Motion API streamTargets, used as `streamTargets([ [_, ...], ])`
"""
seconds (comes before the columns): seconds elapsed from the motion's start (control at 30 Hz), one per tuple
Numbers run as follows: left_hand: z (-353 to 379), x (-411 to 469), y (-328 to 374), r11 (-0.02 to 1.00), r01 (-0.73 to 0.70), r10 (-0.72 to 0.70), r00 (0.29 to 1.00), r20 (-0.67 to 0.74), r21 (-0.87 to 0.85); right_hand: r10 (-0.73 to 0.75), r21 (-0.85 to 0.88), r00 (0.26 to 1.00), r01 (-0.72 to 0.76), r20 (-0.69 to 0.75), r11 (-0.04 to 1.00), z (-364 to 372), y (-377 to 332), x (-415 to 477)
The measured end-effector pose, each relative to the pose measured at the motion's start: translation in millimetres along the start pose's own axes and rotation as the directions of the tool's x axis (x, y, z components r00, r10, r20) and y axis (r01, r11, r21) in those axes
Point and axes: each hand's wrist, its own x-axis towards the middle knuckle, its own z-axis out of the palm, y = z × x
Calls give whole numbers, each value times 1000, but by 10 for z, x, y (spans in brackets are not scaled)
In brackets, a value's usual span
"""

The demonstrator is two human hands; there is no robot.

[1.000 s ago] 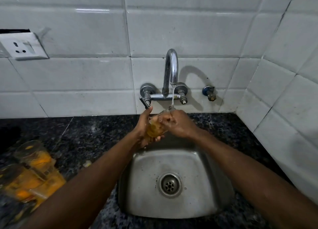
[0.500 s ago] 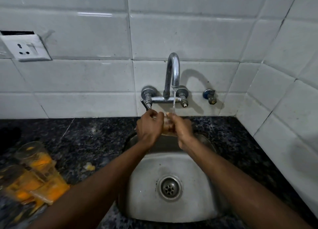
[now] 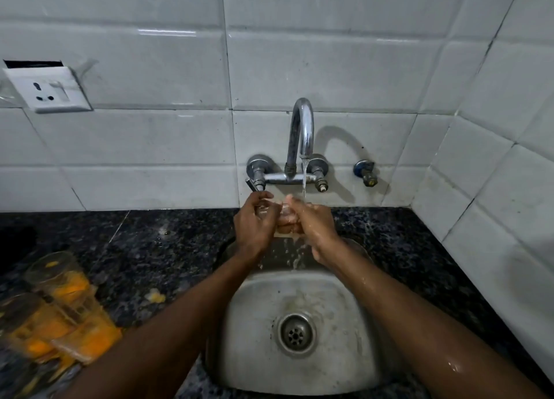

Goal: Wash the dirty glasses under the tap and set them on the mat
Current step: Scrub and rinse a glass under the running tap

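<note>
A clear glass sits between both my hands above the back of the steel sink. My left hand wraps its left side and my right hand covers its right side. Most of the glass is hidden by my fingers. A thin stream of water falls from the chrome tap onto my right hand and the glass, and water drips into the sink. Several dirty glasses with orange residue stand blurred on the dark counter at the lower left. No mat is in view.
The black granite counter surrounds the sink, with a small orange scrap left of the basin. White tiled walls close the back and right. A wall socket is at the upper left. A second valve sticks out right of the tap.
The glass looked orange inside a second ago and now looks nearly clear. My hands have turned it under the stream and closed more tightly around it.
</note>
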Motion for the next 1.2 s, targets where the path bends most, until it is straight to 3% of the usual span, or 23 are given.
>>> streamTargets([
  [0.07,27,22,62,996,-15,17,1000,-22,85,-55,-65,984,44,-171,997,102,19,41],
  [0.17,54,64,187,960,232,-223,972,-77,156,-191,-268,935,109,-299,957,168,73,108],
  [0.27,38,122,211,875,480,-482,876,8,62,-359,-398,900,243,-246,885,151,137,107],
  [0.33,37,98,173,833,551,-547,834,72,-54,-399,-425,907,311,-133,850,113,110,84],
  [0.4,71,26,95,937,340,-342,940,-10,-75,-350,-336,922,282,-164,899,103,71,97],
  [0.47,60,-72,102,999,-23,28,994,-107,48,-217,-182,936,170,-278,968,116,14,125],
  [0.5,52,-84,111,989,-103,115,986,-121,103,-182,-169,937,135,-299,976,134,1,114],
  [0.53,43,-64,125,990,-80,93,990,-110,114,-193,-212,935,132,-298,968,154,4,95],
  [0.6,47,36,130,977,191,-189,982,-29,97,-284,-329,919,188,-273,925,159,46,63],
  [0.67,5,104,165,876,468,-480,869,117,114,-307,-370,915,199,-261,907,145,92,36],
  [0.7,2,116,149,848,519,-530,836,141,107,-273,-355,929,174,-250,918,149,113,36],
  [0.77,14,71,56,915,387,-390,921,13,112,-157,-263,955,89,-253,961,165,112,63],
  [0.8,13,23,17,975,173,-165,984,-66,141,-85,-175,960,39,-267,984,167,87,80],
  [0.87,-3,-98,-13,951,-209,223,974,-37,227,13,-46,964,-26,-266,999,179,40,66],
  [0.9,-21,-71,-19,945,-233,245,969,-22,231,-5,-68,970,-12,-244,998,175,42,54],
  [0.93,-25,-3,-11,976,-98,102,995,-9,195,-73,-156,975,40,-209,987,160,52,22],
  [0.97,-24,60,14,980,140,-146,989,37,142,-170,-278,973,123,-156,953,139,71,4],
  [1.0,-56,94,59,911,399,-411,900,148,102,-262,-376,961,212,-86,902,122,74,-51],
  [1.03,-72,99,109,823,562,-562,787,255,78,-316,-432,948,272,-31,860,106,87,-84],
  [1.07,-66,77,120,801,597,-583,764,277,41,-337,-450,941,294,-15,843,100,91,-92],
  [1.1,-49,48,95,847,532,-516,828,218,-14,-325,-435,944,271,-54,859,102,97,-58],
  [1.17,-19,-65,21,997,76,-76,997,-21,16,-188,-274,961,129,-201,953,124,63,23],
  [1.2,-17,-130,-5,986,-126,134,989,-68,106,-130,-180,960,87,-247,980,144,36,42],
])
